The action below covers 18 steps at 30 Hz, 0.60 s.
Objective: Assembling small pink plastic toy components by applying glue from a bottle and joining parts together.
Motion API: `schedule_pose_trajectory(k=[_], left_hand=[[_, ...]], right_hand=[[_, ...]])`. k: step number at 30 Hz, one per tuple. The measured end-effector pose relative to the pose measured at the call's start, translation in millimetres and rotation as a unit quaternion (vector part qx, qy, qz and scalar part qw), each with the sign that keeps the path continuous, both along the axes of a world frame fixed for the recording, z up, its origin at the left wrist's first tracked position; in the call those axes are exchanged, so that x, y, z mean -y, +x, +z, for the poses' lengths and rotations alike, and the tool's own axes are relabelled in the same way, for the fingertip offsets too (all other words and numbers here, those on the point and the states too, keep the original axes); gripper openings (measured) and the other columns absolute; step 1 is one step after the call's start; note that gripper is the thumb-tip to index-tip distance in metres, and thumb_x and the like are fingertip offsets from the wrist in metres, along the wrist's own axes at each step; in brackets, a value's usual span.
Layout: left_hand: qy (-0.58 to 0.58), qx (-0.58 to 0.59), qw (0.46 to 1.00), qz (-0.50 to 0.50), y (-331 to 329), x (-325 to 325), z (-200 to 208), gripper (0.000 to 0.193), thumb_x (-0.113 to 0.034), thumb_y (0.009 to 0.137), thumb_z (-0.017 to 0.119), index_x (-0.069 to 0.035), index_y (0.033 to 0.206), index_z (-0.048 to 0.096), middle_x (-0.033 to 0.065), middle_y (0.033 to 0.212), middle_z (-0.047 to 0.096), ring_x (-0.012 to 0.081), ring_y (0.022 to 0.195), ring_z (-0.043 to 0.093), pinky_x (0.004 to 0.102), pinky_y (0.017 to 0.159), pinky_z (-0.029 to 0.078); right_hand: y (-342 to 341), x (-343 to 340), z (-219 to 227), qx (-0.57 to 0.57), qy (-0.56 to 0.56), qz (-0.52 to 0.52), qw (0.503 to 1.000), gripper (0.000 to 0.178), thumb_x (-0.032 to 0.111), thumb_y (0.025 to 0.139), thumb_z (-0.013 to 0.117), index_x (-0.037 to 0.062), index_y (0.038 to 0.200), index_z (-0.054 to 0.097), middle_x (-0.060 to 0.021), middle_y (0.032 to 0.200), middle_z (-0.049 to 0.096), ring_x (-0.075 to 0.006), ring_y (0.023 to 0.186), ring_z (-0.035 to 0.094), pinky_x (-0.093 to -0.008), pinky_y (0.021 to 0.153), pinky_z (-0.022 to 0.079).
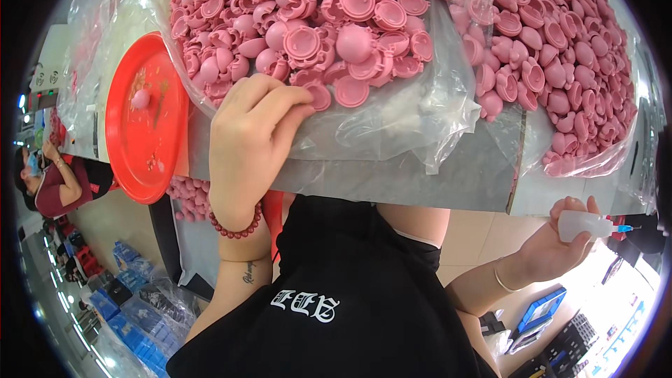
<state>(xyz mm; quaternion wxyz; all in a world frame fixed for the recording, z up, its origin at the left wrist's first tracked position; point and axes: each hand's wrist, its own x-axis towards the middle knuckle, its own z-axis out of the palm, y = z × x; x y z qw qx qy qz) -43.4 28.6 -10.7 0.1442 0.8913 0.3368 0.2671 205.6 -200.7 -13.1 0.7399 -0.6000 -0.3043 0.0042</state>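
My left hand (248,129) reaches over the near edge of a heap of pink plastic round shell parts (287,0). Its fingers are drawn together, and their tips meet a pink round shell piece (320,97) at the front of the heap; the grip is partly hidden. Out to the right, beyond the table's front edge, my right hand (553,248) is closed around a translucent white squeeze bottle (582,227). The bottle lies sideways, its blue-based needle tip (623,228) aimed right, away from the heap.
A red round tray (129,147) with a pink ball (141,99) on it stands left of the heap. Another heap of pink cup-shaped parts (553,49) lies on the right. Clear plastic sheeting (392,122) covers part of the grey tabletop (448,189). Pink balls (190,196) sit lower left. A co-worker (59,182) sits far left.
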Motion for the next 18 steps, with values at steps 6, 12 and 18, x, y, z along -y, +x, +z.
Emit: schedule_pose_trajectory(k=[6, 12, 18], left_hand=[[-0.017, -0.006, 1.000, -0.007, 4.8, 5.2, 0.8, 0.018, -0.006, 0.062, 0.068, -0.005, 0.076, 0.056, 0.0069, 0.072, 0.046, 0.0219, 0.067, 0.049, 0.0314, 0.059, 0.040], [-0.019, 0.014, 1.000, -0.006, 2.5, 6.6, 1.7, 0.017, -0.002, 0.063, 0.066, -0.004, 0.077, 0.056, 0.0067, 0.076, 0.046, 0.0204, 0.070, 0.049, 0.0297, 0.060, 0.039], [-0.155, 0.284, 0.936, -0.140, 13.1, 35.9, 9.3, 0.015, -0.015, 0.080, 0.058, -0.003, 0.076, 0.049, 0.0154, 0.091, 0.055, 0.0231, 0.081, 0.052, 0.0304, 0.067, 0.042]], right_hand=[[-13.7, -0.8, -3.5, -0.030, -0.003, 0.102, 0.994, 0.046, 0.027, 0.084, 0.047, -0.0113, 0.109, 0.043, -0.0156, 0.075, 0.053, -0.0181, 0.068, 0.044, -0.0272, 0.056, 0.033], [-22.8, -13.0, -3.9, -0.035, -0.010, 0.130, 0.991, 0.045, 0.028, 0.084, 0.046, -0.0099, 0.108, 0.043, -0.0153, 0.075, 0.050, -0.0180, 0.066, 0.042, -0.0262, 0.055, 0.032], [-47.0, -17.4, -7.1, -0.062, 0.029, 0.211, 0.975, 0.044, 0.037, 0.084, 0.046, -0.0040, 0.099, 0.043, -0.0149, 0.070, 0.050, -0.0161, 0.054, 0.046, -0.0232, 0.046, 0.034]])
